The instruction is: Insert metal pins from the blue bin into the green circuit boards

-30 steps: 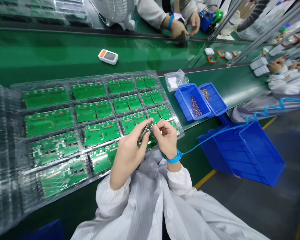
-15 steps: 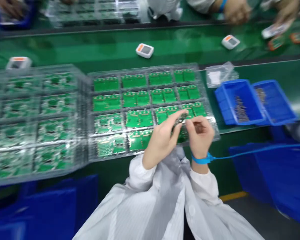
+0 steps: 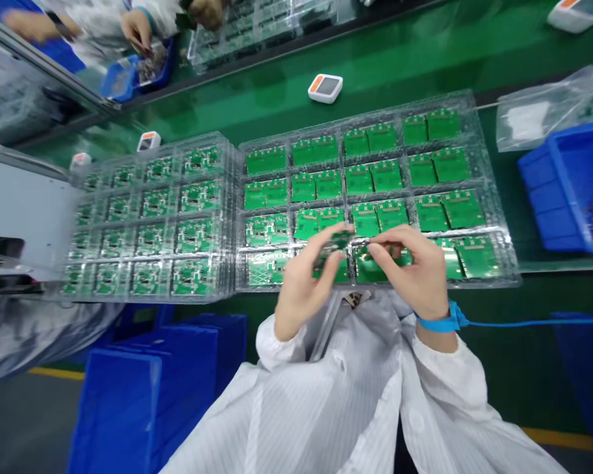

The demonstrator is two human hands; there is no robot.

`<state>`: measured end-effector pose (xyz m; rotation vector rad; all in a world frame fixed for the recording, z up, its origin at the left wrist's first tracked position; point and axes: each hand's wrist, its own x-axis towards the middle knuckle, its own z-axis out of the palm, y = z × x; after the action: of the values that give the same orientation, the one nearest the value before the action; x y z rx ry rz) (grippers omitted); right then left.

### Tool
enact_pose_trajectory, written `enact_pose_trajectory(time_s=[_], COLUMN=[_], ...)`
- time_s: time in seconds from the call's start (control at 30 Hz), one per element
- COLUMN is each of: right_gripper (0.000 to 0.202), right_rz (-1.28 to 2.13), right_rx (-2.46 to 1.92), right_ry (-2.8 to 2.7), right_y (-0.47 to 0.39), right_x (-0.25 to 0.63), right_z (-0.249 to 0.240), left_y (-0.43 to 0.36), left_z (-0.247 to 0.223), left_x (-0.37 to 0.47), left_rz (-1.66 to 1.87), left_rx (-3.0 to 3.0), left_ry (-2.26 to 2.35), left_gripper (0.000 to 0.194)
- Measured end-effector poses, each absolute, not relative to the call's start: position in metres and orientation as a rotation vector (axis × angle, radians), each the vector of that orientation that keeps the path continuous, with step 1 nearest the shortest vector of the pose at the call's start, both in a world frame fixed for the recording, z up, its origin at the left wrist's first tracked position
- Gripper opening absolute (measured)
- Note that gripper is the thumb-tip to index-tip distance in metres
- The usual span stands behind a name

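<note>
My left hand and my right hand meet over the near edge of a clear plastic tray of green circuit boards. Both pinch one small green circuit board between their fingertips, held just above the tray's front row. A blue wrist strap with a coiled cord is on my right wrist. White coat sleeves cover both forearms.
A stack of clear trays with boards stands to the left. A blue bin of small metal parts sits at right, a plastic bag behind it. White-and-orange devices lie on the green belt. Blue crates stand below. Another person's hands work at the far left.
The view has swung left and down, showing the left tray stack and blue crates. My hands stay together on the small board at the tray's front edge.
</note>
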<state>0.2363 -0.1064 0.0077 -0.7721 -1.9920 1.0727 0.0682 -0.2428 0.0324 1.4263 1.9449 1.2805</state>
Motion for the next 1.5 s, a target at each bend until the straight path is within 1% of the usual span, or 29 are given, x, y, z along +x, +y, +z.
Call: enact_pose_trajectory(time_s=[0.1,0.17,0.23,0.33,0.47,0.7,0.93,1.07,1.17,1.33,1.47,1.5], right_gripper=[0.015,0.016,0.016,0.019,0.021,0.022,0.023,0.025,0.024,0.02,0.018,0.018], right_rz=[1.138,1.185,1.227,1.266,1.277,1.269,1.282,1.298,1.298,1.278,1.285,1.291], right_rx=[-0.731,-0.719,-0.715,-0.699,-0.678,-0.678,-0.643,-0.644,-0.622,-0.616,-0.598,-0.593], right_ry=[-1.98,-1.961,-1.979,-2.037,-2.063,-2.054,-2.064,-2.073,-2.095,-2.116,-2.11,-2.108], right_y=[-0.104,-0.102,-0.102,-0.102,-0.103,-0.103,-0.104,-0.104,-0.105,-0.105,-0.105,-0.105], right_x=[0.236,0.237,0.237,0.235,0.235,0.236,0.235,0.234,0.234,0.234,0.236,0.236], right_z=[0.005,0.001,-0.001,-0.002,0.0,-0.002,-0.002,-0.002,-0.004,-0.006,-0.008,-0.008], left_y=[-0.285,-0.308,-0.325,-0.338,-0.34,-0.336,-0.333,-0.326,-0.308,-0.268,-0.26,-0.261], left_z=[0.035,0.037,0.037,0.037,0.033,0.034,0.033,0.033,0.032,0.03,0.039,0.042], left_x=[0.038,0.021,0.009,0.002,-0.002,-0.003,-0.002,0.0,0.005,0.017,0.021,0.021], left_rz=[1.257,1.124,0.966,0.812,0.759,0.761,0.608,0.611,0.672,0.674,0.632,0.607], left_rx=[1.258,1.197,1.157,1.041,0.961,1.183,1.171,1.237,1.454,1.798,1.756,1.71], left_ry=[2.417,2.688,2.84,2.941,2.904,2.954,2.842,2.853,2.756,2.425,2.407,2.443], left_gripper=[0.038,0.036,0.038,0.045,0.047,0.037,0.033,0.03,0.03,0.034,0.025,0.027])
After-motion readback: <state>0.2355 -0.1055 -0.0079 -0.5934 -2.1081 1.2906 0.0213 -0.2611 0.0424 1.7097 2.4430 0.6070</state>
